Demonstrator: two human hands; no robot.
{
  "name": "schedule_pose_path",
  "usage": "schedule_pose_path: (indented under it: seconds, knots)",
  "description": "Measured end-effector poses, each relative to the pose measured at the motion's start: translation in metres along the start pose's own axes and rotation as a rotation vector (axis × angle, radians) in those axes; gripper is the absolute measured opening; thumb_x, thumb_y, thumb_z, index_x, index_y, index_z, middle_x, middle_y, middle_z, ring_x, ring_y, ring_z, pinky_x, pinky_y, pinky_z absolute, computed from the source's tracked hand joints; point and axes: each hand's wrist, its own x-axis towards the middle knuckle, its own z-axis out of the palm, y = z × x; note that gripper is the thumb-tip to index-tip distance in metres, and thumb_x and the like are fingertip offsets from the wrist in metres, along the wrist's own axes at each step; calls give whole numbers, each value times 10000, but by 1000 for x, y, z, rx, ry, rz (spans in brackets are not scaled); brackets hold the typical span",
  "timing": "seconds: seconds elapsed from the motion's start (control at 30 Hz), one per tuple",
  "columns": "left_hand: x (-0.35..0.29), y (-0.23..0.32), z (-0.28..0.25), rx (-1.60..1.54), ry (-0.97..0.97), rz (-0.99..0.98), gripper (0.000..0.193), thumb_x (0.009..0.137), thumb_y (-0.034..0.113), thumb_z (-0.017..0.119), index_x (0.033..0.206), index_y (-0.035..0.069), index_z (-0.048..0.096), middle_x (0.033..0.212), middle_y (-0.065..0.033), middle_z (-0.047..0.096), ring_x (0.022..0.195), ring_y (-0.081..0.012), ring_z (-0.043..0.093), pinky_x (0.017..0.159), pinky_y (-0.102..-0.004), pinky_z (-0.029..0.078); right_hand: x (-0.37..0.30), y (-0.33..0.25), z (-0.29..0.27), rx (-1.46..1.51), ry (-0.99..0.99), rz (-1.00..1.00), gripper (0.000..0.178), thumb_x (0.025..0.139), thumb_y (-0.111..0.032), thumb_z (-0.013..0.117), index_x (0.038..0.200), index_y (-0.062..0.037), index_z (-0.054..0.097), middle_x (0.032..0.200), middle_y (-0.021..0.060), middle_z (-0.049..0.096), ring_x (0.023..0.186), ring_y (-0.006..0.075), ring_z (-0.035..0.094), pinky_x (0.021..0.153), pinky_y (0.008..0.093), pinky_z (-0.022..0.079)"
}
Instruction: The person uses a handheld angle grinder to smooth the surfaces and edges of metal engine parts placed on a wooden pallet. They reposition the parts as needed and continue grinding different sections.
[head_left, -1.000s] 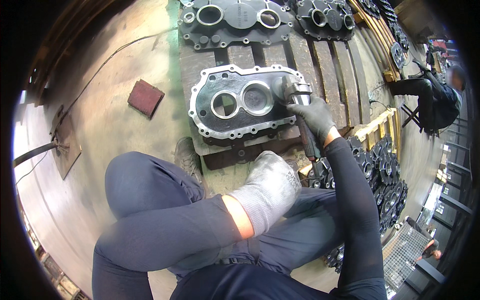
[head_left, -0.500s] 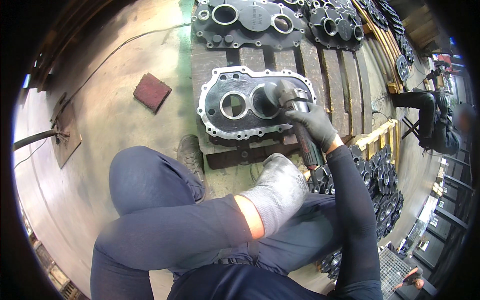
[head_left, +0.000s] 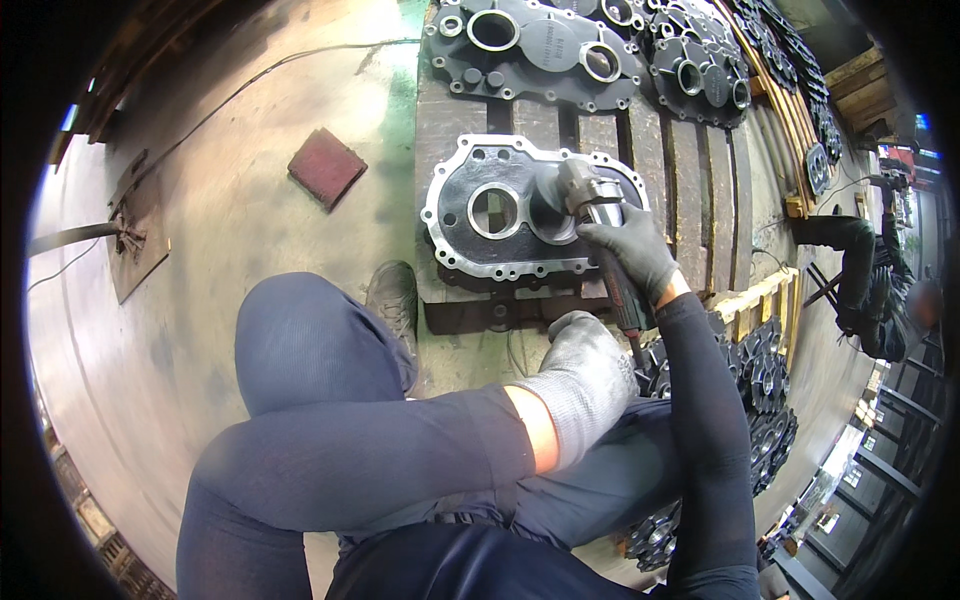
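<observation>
My right hand (head_left: 636, 250), in a dark glove, is closed around the body of an angle grinder (head_left: 622, 285). The grinder's disc (head_left: 552, 188) is over the right-hand round opening of a black cast housing cover (head_left: 470, 180) with a bare metal rim; whether it touches cannot be made out. The cover lies flat on a wooden pallet (head_left: 700, 190). My left hand (head_left: 590, 372), in a grey glove, is curled near my lap, left of the grinder's rear end. Its inner side is hidden, so anything inside it does not show.
More black cast covers (head_left: 545, 50) lie at the pallet's far end, with stacked castings (head_left: 765, 375) to my right. A dark red pad (head_left: 328, 170) is on the floor at left, near a floor plate with a cable (head_left: 140, 245). Another person (head_left: 870, 270) sits far right.
The view has shifted, moving the scene right in the picture. Relative to the cover, the grinder and my right hand have moved slightly left. My left hand stays curled near my lap.
</observation>
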Motion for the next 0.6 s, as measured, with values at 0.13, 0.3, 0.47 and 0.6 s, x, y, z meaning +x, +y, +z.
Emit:
schedule_pose_path:
  seconds: [0.13,0.3,0.47,0.6]
  knots:
    - [-7,-1,7,-5,21,-15,250,988,219,697,1163,137,857,1046,-49,830,955,-247,793,765,-465,562,0,-16,13,-78,-10,-62,644,852,-421,879,1276,46,747,1047,179,822,898,247,789,866,400,612]
    - [-14,1,22,-34,87,-51,257,984,221,698,1166,143,863,1050,-55,831,970,-264,795,777,-484,564,-10,-44,27,-191,-32,-102,684,821,-446,883,1281,40,740,1095,234,811,984,320,806,909,444,611]
    - [-28,-1,19,-30,39,-27,262,988,224,700,1176,145,864,1073,-59,836,987,-260,798,780,-479,563,-25,-65,34,-309,-32,-142,691,802,-464,908,1239,43,735,1125,255,801,990,327,813,900,446,622]
    - [-32,-1,22,-32,-30,6,379,1004,260,728,1359,149,799,1262,-61,812,1080,-308,778,759,-579,582,-27,-71,42,-177,-127,-104,651,828,-413,915,1242,56,731,1087,207,801,918,269,799,847,405,631]
